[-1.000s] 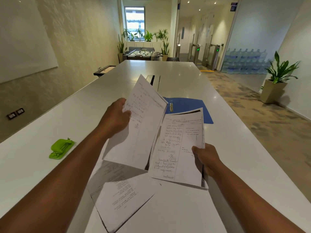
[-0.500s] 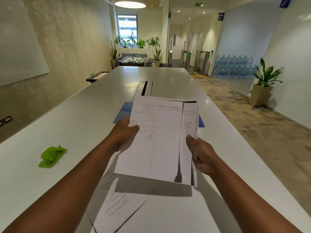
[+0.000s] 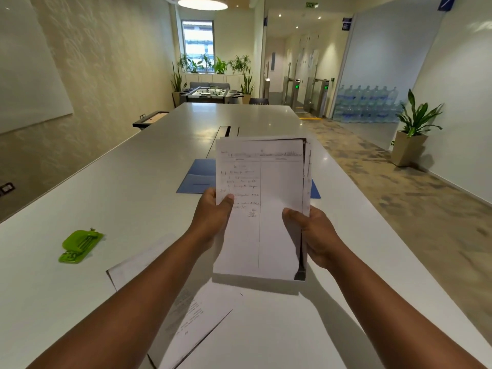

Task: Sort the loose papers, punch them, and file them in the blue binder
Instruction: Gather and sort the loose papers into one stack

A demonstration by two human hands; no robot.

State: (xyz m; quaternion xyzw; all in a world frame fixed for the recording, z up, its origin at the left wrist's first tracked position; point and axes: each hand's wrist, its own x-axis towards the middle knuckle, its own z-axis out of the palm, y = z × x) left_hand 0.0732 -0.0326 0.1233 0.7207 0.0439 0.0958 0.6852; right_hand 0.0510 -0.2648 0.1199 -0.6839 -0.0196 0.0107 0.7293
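I hold a stack of handwritten papers (image 3: 266,209) upright above the white table (image 3: 106,198). My left hand (image 3: 213,211) grips its left edge, thumb on the front sheet. My right hand (image 3: 314,233) grips its right edge. Behind the stack lies the open blue binder (image 3: 198,177), mostly hidden by the papers. More loose papers (image 3: 197,312) lie flat on the table under my left forearm. A green hole punch (image 3: 80,245) sits on the table to the left.
A cable slot (image 3: 226,130) runs along the table's middle beyond the binder. To the right of the table's edge is carpeted floor with a potted plant (image 3: 415,129). A wall stands on the left.
The two separate bunches of sheets in my hands have been brought together into one squared stack held upright. The stack now covers most of the blue binder.
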